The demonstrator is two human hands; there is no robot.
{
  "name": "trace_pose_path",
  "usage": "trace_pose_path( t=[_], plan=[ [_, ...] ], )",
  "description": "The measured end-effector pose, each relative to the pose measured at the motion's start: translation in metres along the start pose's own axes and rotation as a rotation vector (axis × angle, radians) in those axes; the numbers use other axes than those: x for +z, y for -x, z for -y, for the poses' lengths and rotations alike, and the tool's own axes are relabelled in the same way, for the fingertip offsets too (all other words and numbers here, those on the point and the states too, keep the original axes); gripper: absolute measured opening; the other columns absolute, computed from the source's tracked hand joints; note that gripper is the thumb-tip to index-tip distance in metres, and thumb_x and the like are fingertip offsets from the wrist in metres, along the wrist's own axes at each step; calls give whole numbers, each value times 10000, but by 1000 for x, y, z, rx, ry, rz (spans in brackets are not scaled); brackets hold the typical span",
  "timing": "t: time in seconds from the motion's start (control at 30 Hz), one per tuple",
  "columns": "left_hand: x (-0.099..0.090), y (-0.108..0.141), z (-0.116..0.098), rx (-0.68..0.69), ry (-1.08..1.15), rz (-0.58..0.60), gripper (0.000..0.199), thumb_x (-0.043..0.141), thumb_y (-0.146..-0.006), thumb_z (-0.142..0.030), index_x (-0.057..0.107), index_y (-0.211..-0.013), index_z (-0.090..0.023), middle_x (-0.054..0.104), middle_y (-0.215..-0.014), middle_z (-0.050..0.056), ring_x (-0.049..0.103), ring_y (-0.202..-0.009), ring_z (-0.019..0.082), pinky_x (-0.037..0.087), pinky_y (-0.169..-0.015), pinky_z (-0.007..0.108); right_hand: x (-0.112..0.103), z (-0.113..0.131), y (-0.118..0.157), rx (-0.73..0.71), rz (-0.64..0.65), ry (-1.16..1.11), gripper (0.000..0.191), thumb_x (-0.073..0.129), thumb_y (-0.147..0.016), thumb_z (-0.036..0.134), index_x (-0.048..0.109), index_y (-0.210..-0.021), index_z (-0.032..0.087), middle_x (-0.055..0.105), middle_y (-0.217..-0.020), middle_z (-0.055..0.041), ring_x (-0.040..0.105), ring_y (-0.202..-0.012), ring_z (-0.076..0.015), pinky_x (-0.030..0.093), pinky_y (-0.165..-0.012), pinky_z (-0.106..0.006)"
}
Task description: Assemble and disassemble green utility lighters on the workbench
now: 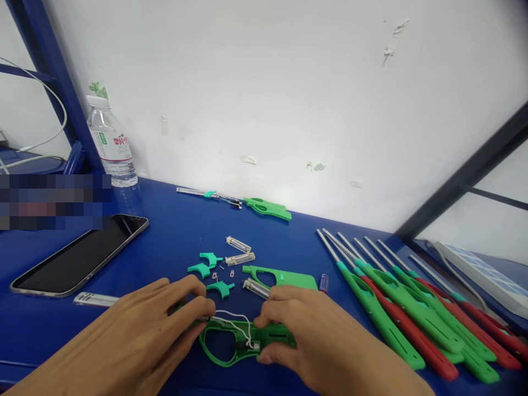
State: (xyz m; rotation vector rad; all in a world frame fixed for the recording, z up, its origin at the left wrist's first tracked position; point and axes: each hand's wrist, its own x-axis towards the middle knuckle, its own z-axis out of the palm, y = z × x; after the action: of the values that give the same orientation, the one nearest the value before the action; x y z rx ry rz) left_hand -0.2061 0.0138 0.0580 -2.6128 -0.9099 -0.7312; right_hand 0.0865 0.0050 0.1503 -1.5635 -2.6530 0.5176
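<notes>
On the blue table lies an opened green lighter shell point(225, 360) with a loop handle, a black part and white wires point(243, 324) inside. My left hand point(157, 324) pinches its left end, where a metal tube point(95, 299) sticks out past my wrist. Fingers of my right hand point(301, 330) wrap round the right end of the shell, thumb on the near edge. Just beyond it are a green shell half point(289, 276), several clear fuel tanks point(240, 258) and several teal triggers point(200, 269). One tank point(256, 288) is partly hidden behind my right hand.
Several finished-looking long lighters point(412, 308), green and red, lie in a row at the right. A phone point(82, 256) and a water bottle point(110, 146) are at the left. By the wall lie another shell half point(268, 209) and a metal tube with wires point(193, 192).
</notes>
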Motion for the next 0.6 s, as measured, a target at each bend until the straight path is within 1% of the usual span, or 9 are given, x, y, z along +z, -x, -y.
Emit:
trace_pose_path(
  t=[0.13, 0.2, 0.27, 0.33, 0.43, 0.47, 0.57, 0.6],
  plan=[
    [-3, -4, -2, -45, 30, 3, 383, 452, -1160, -105, 757, -1218, -330, 819, -1148, -14, 826, -1025, 180, 573, -894, 292, -6, 5, -1, 39, 71, -4, 185, 1007, -990, 174, 916, -1096, 295, 894, -1150, -5, 866, -1066, -274, 643, -883, -386],
    [-4, -6, -3, -38, 34, -4, 381, 455, -1157, -103, 761, -1168, -329, 813, -1103, -20, 822, -1001, 180, 568, -871, 292, -7, 6, -3, 63, 106, -18, 174, 986, -1013, 178, 914, -1123, 291, 886, -1185, -15, 855, -1099, -280, 623, -910, -385],
    [-5, -7, -4, -5, 27, -11, 384, 462, -1154, -102, 770, -1164, -332, 816, -1091, -25, 823, -997, 184, 575, -920, 301, -7, 4, -5, 83, 149, -51, 158, 995, -1020, 230, 911, -1136, 297, 875, -1204, -12, 838, -1130, -285, 593, -926, -380],
    [-5, -8, -5, -17, 7, -8, 380, 449, -1184, -125, 770, -1172, -329, 818, -1088, -22, 829, -1021, 190, 583, -959, 311, -6, 1, -7, 100, 184, -79, 159, 998, -1028, 284, 906, -1158, 290, 860, -1228, -10, 817, -1167, -290, 560, -946, -373],
    [-5, -7, -7, -34, 0, -8, 355, 429, -1227, -179, 752, -1189, -320, 831, -1118, -16, 832, -1032, 194, 593, -916, 317, -5, -1, -9, 119, 207, -97, 160, 994, -1037, 304, 902, -1165, 270, 843, -1238, -7, 795, -1178, -277, 518, -950, -357],
    [-5, -7, -8, -46, -1, -15, 346, 422, -1234, -189, 743, -1217, -316, 838, -1151, -14, 833, -1048, 195, 596, -937, 324, -5, -1, -9, 120, 208, -100, 163, 993, -1038, 304, 901, -1167, 268, 843, -1240, -5, 792, -1177, -272, 508, -947, -352],
    [-3, -4, -11, -108, -18, -40, 306, 409, -1264, -232, 703, -1313, -303, 845, -1232, -7, 834, -1127, 198, 579, -1098, 346, -5, 1, -8, 121, 200, -98, 183, 996, -1036, 299, 897, -1186, 270, 845, -1251, -1, 791, -1176, -266, 496, -937, -345],
    [-3, -4, -11, -128, -26, -42, 295, 407, -1274, -248, 693, -1325, -297, 843, -1239, 0, 835, -1139, 198, 575, -1120, 350, -5, 2, -8, 119, 197, -94, 183, 995, -1037, 302, 897, -1188, 272, 846, -1252, -2, 790, -1178, -267, 495, -933, -344]
  ],
)
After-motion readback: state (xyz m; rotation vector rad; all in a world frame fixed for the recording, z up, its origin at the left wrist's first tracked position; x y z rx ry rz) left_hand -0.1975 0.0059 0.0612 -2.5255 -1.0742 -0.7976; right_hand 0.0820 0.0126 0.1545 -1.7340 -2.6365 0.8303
